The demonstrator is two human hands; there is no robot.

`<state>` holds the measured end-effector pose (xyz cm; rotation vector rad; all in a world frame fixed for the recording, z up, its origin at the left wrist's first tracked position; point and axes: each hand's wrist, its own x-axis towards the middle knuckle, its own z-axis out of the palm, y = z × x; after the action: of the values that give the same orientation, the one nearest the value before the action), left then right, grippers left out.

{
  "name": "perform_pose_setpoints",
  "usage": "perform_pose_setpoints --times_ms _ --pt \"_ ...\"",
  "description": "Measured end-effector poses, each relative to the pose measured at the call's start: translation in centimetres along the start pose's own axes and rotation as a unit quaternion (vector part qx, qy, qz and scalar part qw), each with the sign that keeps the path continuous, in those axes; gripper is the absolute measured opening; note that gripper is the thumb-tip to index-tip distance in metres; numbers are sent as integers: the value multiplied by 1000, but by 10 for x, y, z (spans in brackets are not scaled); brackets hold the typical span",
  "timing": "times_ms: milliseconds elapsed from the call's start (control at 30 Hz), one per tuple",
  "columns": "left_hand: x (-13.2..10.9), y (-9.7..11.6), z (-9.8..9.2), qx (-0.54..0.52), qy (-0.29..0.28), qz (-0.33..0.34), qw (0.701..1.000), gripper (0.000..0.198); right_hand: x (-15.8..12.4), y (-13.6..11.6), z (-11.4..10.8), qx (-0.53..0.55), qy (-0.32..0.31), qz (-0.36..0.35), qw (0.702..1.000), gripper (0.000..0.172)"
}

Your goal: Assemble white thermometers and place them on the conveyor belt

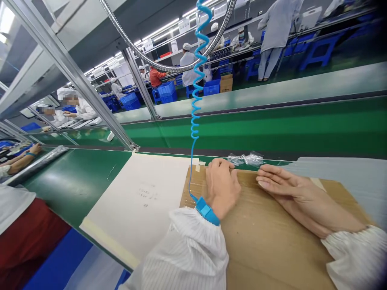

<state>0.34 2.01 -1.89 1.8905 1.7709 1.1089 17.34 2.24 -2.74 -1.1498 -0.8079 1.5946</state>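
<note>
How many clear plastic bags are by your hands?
2: one clear bag just past the left hand, the other beside it, both at the cardboard's far edge; more could be hidden.

Clear plastic bag's contents point(244, 159), too crumpled to tell

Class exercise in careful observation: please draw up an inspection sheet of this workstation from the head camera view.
Surface: green belt bench, with a white sheet and a taped cardboard sheet on it.
Job's things: clear plastic bags lie just beyond the cardboard's far edge; their contents are hard to tell.
Clutter: beige tape pieces at the white sheet's corner.
Hands: left hand rests curled on the cardboard, nearest the bags; right hand lies flat on it.
Cables: blue coiled cord rises from a left-wrist strap; braided metal hose overhead.
Surroundings: gowned co-workers at benches, blue crates, cardboard box.
</note>
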Motion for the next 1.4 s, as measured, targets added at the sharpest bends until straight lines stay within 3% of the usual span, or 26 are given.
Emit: perform_pose_setpoints --times_ms 267,500,1400 --pt "-1 0 -2 10 -2 4 1000 8 -3 -3 2 0 8 0 1000 52" --pt "1 -2 1 17 10 31 999 10 -5 -3 0 28 -48 -14 998 46" --pt "1 -5 3 14 5 22 1000 9 -5 -1 0 61 -62 -16 996 43"
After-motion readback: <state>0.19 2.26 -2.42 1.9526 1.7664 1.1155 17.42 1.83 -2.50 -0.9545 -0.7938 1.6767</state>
